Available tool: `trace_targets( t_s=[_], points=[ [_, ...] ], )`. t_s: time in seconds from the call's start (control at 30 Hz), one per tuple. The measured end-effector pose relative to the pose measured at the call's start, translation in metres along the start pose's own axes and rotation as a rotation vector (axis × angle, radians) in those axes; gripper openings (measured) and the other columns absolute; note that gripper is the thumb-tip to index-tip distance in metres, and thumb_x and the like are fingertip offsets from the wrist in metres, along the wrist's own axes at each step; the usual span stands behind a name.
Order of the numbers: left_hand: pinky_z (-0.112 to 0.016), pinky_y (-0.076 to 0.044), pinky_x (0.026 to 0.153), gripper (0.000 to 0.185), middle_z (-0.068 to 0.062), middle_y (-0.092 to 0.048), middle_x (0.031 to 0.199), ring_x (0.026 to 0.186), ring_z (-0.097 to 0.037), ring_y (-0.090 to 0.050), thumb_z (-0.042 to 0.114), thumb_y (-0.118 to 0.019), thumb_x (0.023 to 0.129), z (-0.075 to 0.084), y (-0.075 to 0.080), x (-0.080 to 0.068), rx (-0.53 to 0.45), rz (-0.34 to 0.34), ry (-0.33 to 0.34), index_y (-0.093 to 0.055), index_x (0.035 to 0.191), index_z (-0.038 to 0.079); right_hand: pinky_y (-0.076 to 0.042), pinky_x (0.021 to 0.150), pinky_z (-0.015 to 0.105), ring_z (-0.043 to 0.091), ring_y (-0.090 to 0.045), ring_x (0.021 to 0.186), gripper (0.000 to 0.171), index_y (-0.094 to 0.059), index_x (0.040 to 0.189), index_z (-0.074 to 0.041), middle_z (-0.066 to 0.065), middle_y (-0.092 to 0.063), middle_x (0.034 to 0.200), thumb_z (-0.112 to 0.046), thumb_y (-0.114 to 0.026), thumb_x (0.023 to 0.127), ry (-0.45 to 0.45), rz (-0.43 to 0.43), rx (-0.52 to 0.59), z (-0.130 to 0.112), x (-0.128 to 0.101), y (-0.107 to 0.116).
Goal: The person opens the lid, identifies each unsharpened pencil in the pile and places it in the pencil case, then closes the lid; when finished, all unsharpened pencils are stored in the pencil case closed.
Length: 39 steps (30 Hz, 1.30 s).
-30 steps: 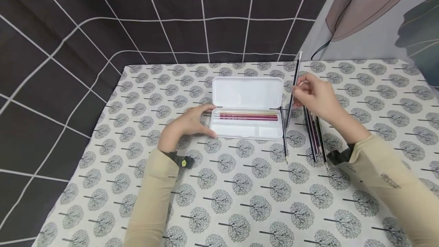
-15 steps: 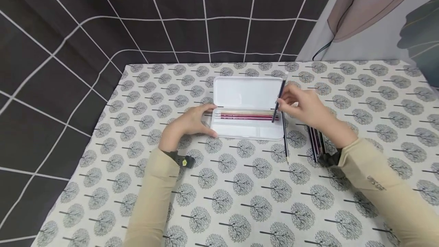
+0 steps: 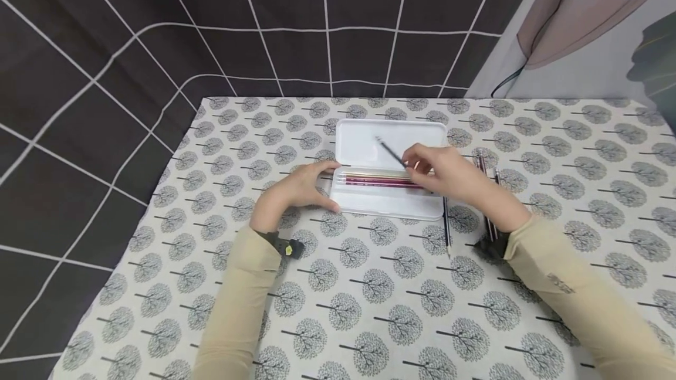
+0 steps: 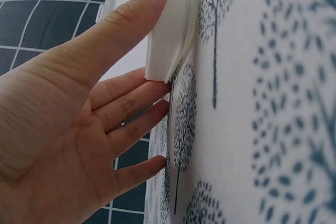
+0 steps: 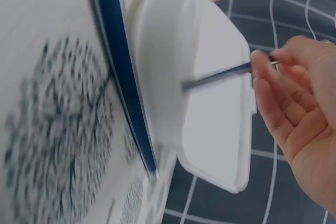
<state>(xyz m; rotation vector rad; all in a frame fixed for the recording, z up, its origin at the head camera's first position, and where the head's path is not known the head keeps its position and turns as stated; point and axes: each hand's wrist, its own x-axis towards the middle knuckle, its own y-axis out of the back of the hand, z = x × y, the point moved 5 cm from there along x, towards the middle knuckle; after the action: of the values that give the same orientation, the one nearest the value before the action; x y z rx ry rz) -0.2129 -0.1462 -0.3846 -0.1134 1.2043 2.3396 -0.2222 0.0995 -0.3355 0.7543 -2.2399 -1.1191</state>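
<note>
An open white pencil case point(image 3: 388, 204) lies on the table, its lid point(image 3: 359, 139) raised at the back. Several maroon and gold pencils point(image 3: 369, 180) lie in its rear compartment. My left hand point(image 3: 301, 185) holds the case's left end between thumb and forefinger; in the left wrist view the thumb point(image 4: 118, 22) lies along the edge and the other fingers are loosely extended. Over the case's right side, my right hand point(image 3: 443, 172) pinches a dark pencil point(image 3: 391, 152), tilted with its upper end to the left. The right wrist view shows this pencil point(image 5: 218, 78) blurred.
A dark blue pencil point(image 3: 447, 230) lies along the case's right side. Further right, several more pencils point(image 3: 490, 227) lie partly hidden under my right wrist. A tree-print cloth point(image 3: 369, 292) covers the table; a dark grid curtain point(image 3: 285, 4) hangs behind.
My right hand has carried the pencil left from beside the case to over it. The pencil went from nearly upright to leaning left. My left hand keeps its hold on the case.
</note>
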Motion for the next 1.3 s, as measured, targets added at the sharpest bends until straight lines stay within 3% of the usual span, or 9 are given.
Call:
trace_targets(
  t_s=[0.23,0.5,0.83,1.13,1.3],
  points=[
    [-0.044,-0.025,0.112,0.100,-0.009,-0.036,0.147,0.135,-0.028,-0.032,0.039,-0.086,0.060,-0.002,0.002,-0.001,-0.002,0.005,0.003,-0.035,0.143,0.018,-0.051,0.059,0.020,0.007,-0.055,0.063,0.013,-0.064,0.094,0.000,0.001,-0.062,0.073,-0.002,-0.067,0.081,0.111,-0.125,-0.063,-0.006,0.021,-0.030],
    [-0.045,-0.025,0.112,0.100,-0.008,-0.036,0.147,0.135,-0.027,-0.032,0.039,-0.086,0.060,0.000,0.001,0.003,0.000,0.002,0.004,-0.035,0.144,0.020,-0.052,0.064,0.022,0.007,-0.054,0.066,0.008,-0.067,0.090,-0.002,0.002,-0.065,0.077,-0.001,-0.066,0.082,0.133,-0.220,-0.063,-0.001,0.025,-0.039],
    [-0.044,-0.025,0.112,0.099,-0.008,-0.038,0.146,0.134,-0.027,-0.033,0.039,-0.086,0.060,-0.003,0.000,0.003,-0.003,0.000,0.012,-0.036,0.143,0.019,-0.050,0.060,0.023,0.007,-0.051,0.061,0.005,-0.066,0.078,-0.004,-0.001,-0.061,0.070,0.000,-0.069,0.079,0.159,-0.234,-0.099,-0.002,0.031,-0.045],
    [-0.044,-0.026,0.111,0.100,-0.008,-0.038,0.146,0.134,-0.027,-0.034,0.040,-0.086,0.059,-0.003,-0.001,0.002,-0.004,0.004,0.008,-0.036,0.143,0.020,-0.049,0.062,0.023,0.006,-0.050,0.060,0.007,-0.066,0.076,-0.010,-0.007,-0.058,0.066,-0.007,-0.068,0.081,0.052,-0.279,-0.140,-0.002,0.034,-0.049],
    [-0.044,-0.026,0.112,0.100,-0.009,-0.037,0.146,0.134,-0.027,-0.034,0.039,-0.086,0.059,-0.002,-0.001,0.001,-0.018,0.003,0.009,-0.036,0.143,0.019,-0.048,0.061,0.023,0.004,-0.049,0.058,0.005,-0.067,0.079,-0.011,-0.009,-0.058,0.065,-0.009,-0.066,0.084,0.049,-0.241,-0.127,-0.002,0.021,-0.034]
  ],
)
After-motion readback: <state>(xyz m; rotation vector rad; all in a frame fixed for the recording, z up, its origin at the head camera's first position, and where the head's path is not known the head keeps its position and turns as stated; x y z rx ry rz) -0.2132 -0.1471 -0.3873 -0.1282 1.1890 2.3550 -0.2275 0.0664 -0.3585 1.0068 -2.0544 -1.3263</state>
